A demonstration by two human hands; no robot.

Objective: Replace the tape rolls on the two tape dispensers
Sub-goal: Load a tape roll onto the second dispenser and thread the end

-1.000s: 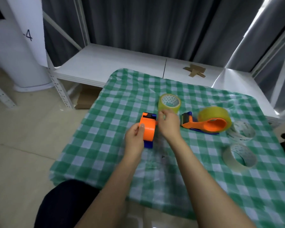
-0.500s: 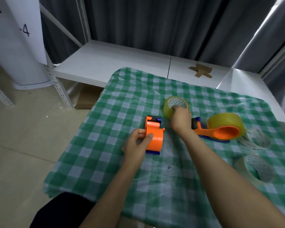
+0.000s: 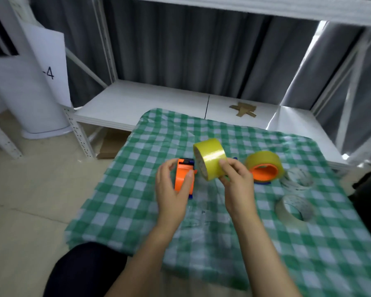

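Note:
My left hand (image 3: 172,190) grips an orange and blue tape dispenser (image 3: 183,177) with no roll on it, standing on the green checked cloth (image 3: 137,211). My right hand (image 3: 237,182) holds a yellow tape roll (image 3: 210,158) lifted on edge, just to the right of that dispenser. A second orange dispenser (image 3: 262,173) with a yellowish roll (image 3: 263,160) on it lies to the right, partly behind my right hand.
Two pale, nearly used-up tape rolls lie on the cloth at the right, one (image 3: 299,179) farther and one (image 3: 293,210) nearer. A white shelf (image 3: 159,101) with cardboard scraps (image 3: 243,109) runs behind the table. The table's left edge drops to the floor.
My right hand has picked the yellow roll up from the cloth and brought it toward the dispenser in my left hand. The camera has tilted up.

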